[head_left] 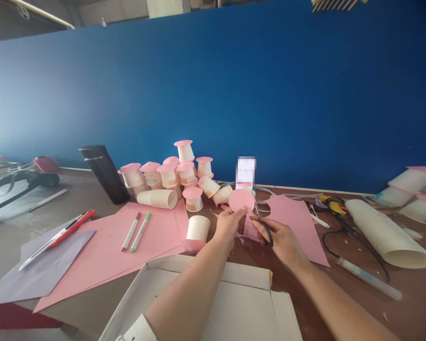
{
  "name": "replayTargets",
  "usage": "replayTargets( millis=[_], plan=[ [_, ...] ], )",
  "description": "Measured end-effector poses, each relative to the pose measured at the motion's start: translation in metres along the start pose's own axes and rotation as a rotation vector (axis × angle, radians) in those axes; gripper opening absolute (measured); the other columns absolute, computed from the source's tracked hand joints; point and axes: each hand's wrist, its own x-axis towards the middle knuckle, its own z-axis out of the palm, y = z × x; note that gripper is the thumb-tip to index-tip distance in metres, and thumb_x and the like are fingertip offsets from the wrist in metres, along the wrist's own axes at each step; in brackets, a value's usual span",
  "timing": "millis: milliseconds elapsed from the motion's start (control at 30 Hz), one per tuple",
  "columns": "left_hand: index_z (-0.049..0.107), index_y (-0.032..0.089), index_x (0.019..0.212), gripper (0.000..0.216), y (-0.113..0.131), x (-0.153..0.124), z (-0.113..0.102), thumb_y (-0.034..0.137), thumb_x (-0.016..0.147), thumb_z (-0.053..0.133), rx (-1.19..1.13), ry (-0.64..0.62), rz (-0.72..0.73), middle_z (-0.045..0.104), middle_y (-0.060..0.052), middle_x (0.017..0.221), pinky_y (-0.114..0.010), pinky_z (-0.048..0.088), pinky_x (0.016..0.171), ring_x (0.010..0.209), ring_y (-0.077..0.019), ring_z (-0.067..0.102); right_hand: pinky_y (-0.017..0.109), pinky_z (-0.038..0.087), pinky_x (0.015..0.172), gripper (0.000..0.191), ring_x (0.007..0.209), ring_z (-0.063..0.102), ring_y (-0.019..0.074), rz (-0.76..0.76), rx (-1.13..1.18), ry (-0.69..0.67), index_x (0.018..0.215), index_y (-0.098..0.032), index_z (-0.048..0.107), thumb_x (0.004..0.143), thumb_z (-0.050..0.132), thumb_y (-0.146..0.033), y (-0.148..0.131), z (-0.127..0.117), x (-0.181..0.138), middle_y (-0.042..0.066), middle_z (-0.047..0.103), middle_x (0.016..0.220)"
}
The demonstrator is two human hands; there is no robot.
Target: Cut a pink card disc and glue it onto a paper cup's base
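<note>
Between the thumb and fingers of my left hand (pixel 229 225) is a round piece of pink paper (pixel 240 201). My right hand (pixel 279 239) grips a pair of scissors (pixel 266 230) by dark handles, its blades at the right edge of the round piece. Under and beside the scissors lies a pink sheet (pixel 293 218) with curved cut-outs. Left of my left hand stands a white paper cup (pixel 198 229) with pink paper at its base. Several paper cups with pink round tops (pixel 193 198) are grouped and stacked behind it.
A nested row of cups (pixel 158 199), a black bottle (pixel 104 174), two markers (pixel 140 232) and a red utility knife (pixel 58 237) are on the left. A white cardboard piece (pixel 234 303) lies in front. At right are a cup stack (pixel 386 232) and a glue gun (pixel 335 206) with its cord.
</note>
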Motion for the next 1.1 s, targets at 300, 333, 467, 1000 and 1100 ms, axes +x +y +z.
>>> replayTargets(
  millis=[300,333,467,1000,1100],
  plan=[
    [0.062,0.014,0.063,0.028,0.0008,0.0001,0.0004,0.036,0.063,0.08,-0.005,0.006,-0.012,0.056,0.0,0.051,-0.023,0.04,0.049,0.047,-0.0105,0.051,0.027,0.041,0.06,0.049,0.057,0.051,0.0138,0.0,0.028,-0.007,0.111,-0.019,0.073,0.075,0.071,-0.051,0.003,-0.0003,0.0002,-0.004,0.056,0.06],
    [0.061,0.014,0.063,0.028,0.0015,-0.0006,0.0007,0.036,0.063,0.08,-0.006,0.007,-0.015,0.056,0.001,0.051,-0.023,0.04,0.048,0.047,-0.0102,0.05,0.027,0.042,0.06,0.049,0.056,0.051,0.0138,0.001,0.027,-0.004,0.111,-0.019,0.073,0.075,0.071,-0.052,0.003,-0.0003,0.0001,-0.004,0.056,0.06],
    [0.061,0.014,0.062,0.028,0.0043,-0.0029,0.0025,0.035,0.063,0.081,-0.016,0.02,-0.025,0.054,0.002,0.05,-0.022,0.04,0.048,0.047,-0.0096,0.049,0.028,0.042,0.059,0.053,0.056,0.051,0.0142,-0.003,0.019,0.0,0.112,-0.018,0.073,0.074,0.07,-0.055,0.0026,-0.0003,-0.0001,-0.003,0.057,0.06],
    [0.061,0.012,0.07,0.042,-0.0013,0.0017,-0.001,0.041,0.052,0.086,-0.153,0.013,-0.029,0.05,0.005,0.055,-0.018,0.026,0.045,0.046,-0.0029,0.037,0.026,0.041,0.06,0.043,0.057,0.05,0.0128,-0.002,0.031,-0.032,0.11,-0.019,0.073,0.076,0.072,-0.046,0.0016,0.0009,-0.0013,-0.005,0.056,0.06],
    [0.061,0.013,0.072,0.045,-0.0023,0.0029,-0.0013,0.04,0.048,0.088,-0.202,0.012,-0.043,0.052,0.005,0.058,-0.018,0.027,0.046,0.048,-0.003,0.039,0.026,0.04,0.06,0.046,0.056,0.05,0.0129,0.017,0.028,-0.039,0.112,-0.018,0.072,0.076,0.071,-0.048,-0.0007,0.0024,-0.0023,-0.004,0.056,0.059]
  ],
)
